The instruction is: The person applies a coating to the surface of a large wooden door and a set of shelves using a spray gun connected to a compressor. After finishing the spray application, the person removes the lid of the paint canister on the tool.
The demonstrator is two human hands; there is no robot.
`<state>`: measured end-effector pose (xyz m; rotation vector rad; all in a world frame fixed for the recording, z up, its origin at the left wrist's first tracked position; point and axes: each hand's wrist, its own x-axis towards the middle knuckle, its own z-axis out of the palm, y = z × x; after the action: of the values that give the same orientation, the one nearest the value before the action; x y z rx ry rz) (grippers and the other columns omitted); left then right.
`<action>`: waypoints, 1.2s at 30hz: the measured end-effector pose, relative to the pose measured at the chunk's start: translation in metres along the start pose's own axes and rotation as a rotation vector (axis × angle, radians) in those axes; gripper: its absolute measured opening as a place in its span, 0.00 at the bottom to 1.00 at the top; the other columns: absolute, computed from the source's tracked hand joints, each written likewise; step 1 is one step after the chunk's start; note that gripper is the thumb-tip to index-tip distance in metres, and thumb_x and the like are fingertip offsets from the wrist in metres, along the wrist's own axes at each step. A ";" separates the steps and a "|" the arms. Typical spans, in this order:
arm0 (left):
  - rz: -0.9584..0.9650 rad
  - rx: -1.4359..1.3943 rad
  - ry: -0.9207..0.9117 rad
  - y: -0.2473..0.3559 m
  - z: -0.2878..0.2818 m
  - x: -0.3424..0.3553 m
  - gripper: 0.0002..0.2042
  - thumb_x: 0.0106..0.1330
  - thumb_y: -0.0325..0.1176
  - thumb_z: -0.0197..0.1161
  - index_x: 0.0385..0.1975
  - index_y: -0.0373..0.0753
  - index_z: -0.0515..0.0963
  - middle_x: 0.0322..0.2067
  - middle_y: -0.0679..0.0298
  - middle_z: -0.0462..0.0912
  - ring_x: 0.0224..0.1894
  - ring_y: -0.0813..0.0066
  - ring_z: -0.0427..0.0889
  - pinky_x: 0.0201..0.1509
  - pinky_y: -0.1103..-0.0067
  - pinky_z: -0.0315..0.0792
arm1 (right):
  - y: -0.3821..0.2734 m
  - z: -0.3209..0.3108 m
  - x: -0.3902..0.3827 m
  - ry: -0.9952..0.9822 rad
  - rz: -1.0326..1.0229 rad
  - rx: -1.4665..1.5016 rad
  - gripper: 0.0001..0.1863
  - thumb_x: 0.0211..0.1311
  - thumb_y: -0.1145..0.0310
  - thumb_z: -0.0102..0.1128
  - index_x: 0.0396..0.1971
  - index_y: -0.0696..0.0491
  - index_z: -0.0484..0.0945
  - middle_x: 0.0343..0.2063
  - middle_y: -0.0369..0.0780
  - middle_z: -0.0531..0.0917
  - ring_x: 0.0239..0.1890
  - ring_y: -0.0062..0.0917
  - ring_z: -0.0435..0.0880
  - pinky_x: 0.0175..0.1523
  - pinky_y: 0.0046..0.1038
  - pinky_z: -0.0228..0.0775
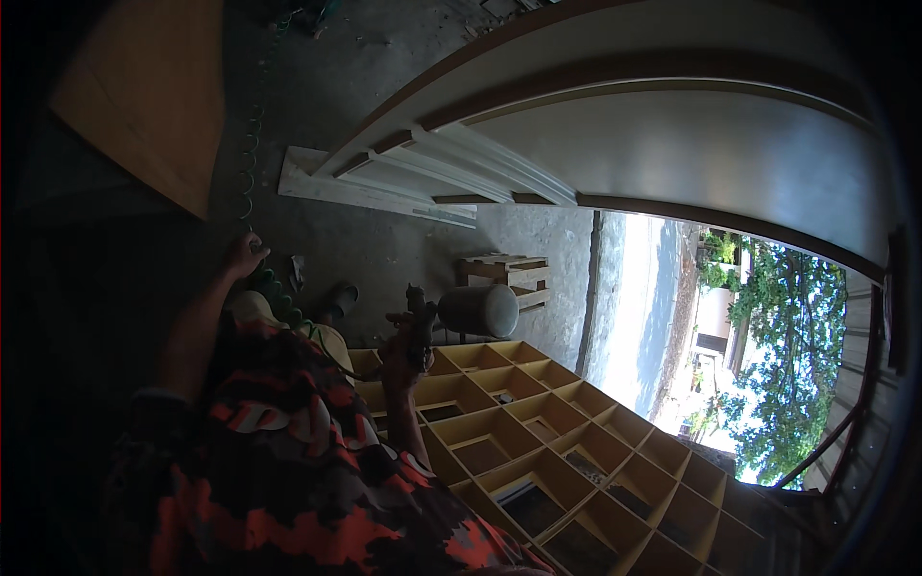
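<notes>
My right hand [407, 348] is closed around the handle of a dark spray gun [419, 305], held in front of my body. A rounded grey cup [478, 312] is joined to the gun and points to the right. Off to the left, my left hand [250, 254] has its fingers curled on a green coiled air hose [252, 144]. From that hand the hose runs up across the floor, and more of its coils hang near my waist. Shadow hides part of the right fingers.
A large pale panel with brown trim [672, 154] stands across the upper right. A yellow grid of wooden compartments [538, 422] lies close on my right, below a small wooden crate [504, 274]. A brown board [154, 96] is at upper left; a pale plank [375, 195] is on the floor.
</notes>
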<state>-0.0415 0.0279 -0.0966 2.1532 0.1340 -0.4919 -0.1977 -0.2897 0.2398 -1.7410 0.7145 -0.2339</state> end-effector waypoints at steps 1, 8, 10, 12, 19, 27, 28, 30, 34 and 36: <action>-0.007 0.008 -0.007 0.003 -0.003 0.000 0.22 0.65 0.48 0.77 0.49 0.38 0.82 0.43 0.49 0.88 0.49 0.50 0.88 0.54 0.61 0.80 | 0.000 0.003 0.000 -0.019 -0.025 0.015 0.12 0.81 0.63 0.57 0.49 0.51 0.87 0.34 0.31 0.88 0.22 0.11 0.74 0.25 0.23 0.64; 0.036 0.023 0.019 -0.008 -0.020 0.012 0.20 0.65 0.48 0.76 0.45 0.38 0.83 0.44 0.49 0.89 0.50 0.49 0.88 0.54 0.61 0.80 | 0.021 0.000 0.002 -0.135 -0.467 -0.276 0.09 0.75 0.69 0.59 0.47 0.54 0.86 0.38 0.35 0.90 0.24 0.15 0.79 0.28 0.25 0.69; 0.044 0.046 0.005 -0.017 -0.019 0.015 0.20 0.65 0.48 0.76 0.45 0.39 0.83 0.44 0.49 0.89 0.50 0.49 0.88 0.54 0.61 0.80 | 0.004 0.006 -0.001 -0.137 -0.575 -0.283 0.10 0.71 0.72 0.59 0.48 0.55 0.86 0.37 0.36 0.90 0.27 0.17 0.80 0.30 0.26 0.71; 0.052 0.103 0.029 -0.032 -0.019 0.014 0.20 0.66 0.48 0.76 0.45 0.39 0.83 0.45 0.48 0.89 0.52 0.47 0.88 0.56 0.60 0.80 | 0.002 0.008 -0.004 -0.137 -0.584 -0.238 0.12 0.69 0.73 0.59 0.48 0.55 0.86 0.37 0.35 0.90 0.28 0.18 0.81 0.32 0.27 0.72; 0.014 0.118 0.033 -0.063 -0.016 -0.003 0.18 0.67 0.48 0.75 0.43 0.39 0.84 0.45 0.48 0.89 0.53 0.46 0.88 0.59 0.59 0.79 | 0.012 0.013 -0.012 -0.143 -0.235 -0.104 0.08 0.72 0.70 0.64 0.45 0.57 0.83 0.18 0.34 0.81 0.18 0.18 0.80 0.24 0.29 0.68; 0.033 0.184 -0.030 -0.028 -0.023 0.009 0.17 0.67 0.48 0.74 0.42 0.39 0.85 0.44 0.49 0.89 0.52 0.48 0.88 0.57 0.60 0.80 | 0.021 -0.017 0.005 0.042 -0.105 -0.016 0.07 0.74 0.69 0.65 0.45 0.55 0.84 0.18 0.32 0.80 0.19 0.13 0.78 0.23 0.27 0.66; 0.045 0.198 -0.020 -0.033 -0.025 0.010 0.17 0.67 0.48 0.74 0.42 0.39 0.85 0.44 0.49 0.89 0.52 0.48 0.88 0.57 0.60 0.80 | 0.017 -0.021 0.010 0.047 -0.110 0.004 0.07 0.74 0.69 0.65 0.45 0.55 0.84 0.18 0.32 0.80 0.19 0.13 0.78 0.23 0.27 0.66; -0.019 0.144 -0.035 -0.044 -0.027 0.014 0.16 0.69 0.46 0.74 0.42 0.38 0.85 0.42 0.51 0.90 0.49 0.53 0.89 0.55 0.62 0.80 | 0.005 -0.034 0.024 0.083 -0.077 0.034 0.06 0.75 0.70 0.65 0.45 0.56 0.84 0.21 0.31 0.81 0.22 0.12 0.77 0.25 0.27 0.65; 0.023 0.134 -0.026 -0.021 -0.026 0.017 0.14 0.70 0.43 0.72 0.42 0.37 0.85 0.38 0.55 0.90 0.44 0.60 0.89 0.52 0.65 0.81 | -0.012 -0.061 0.059 0.169 -0.158 -0.037 0.15 0.81 0.58 0.60 0.43 0.54 0.87 0.19 0.29 0.78 0.19 0.10 0.74 0.24 0.23 0.63; 0.008 0.075 -0.027 0.008 -0.019 0.013 0.13 0.71 0.41 0.72 0.40 0.36 0.85 0.36 0.58 0.89 0.41 0.66 0.88 0.50 0.67 0.80 | -0.024 -0.073 0.077 0.211 -0.158 0.018 0.16 0.82 0.58 0.60 0.43 0.55 0.87 0.17 0.28 0.77 0.19 0.10 0.74 0.25 0.23 0.62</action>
<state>-0.0219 0.0370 -0.0861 2.2183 0.0935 -0.5291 -0.1653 -0.3894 0.2677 -1.7742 0.7237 -0.5377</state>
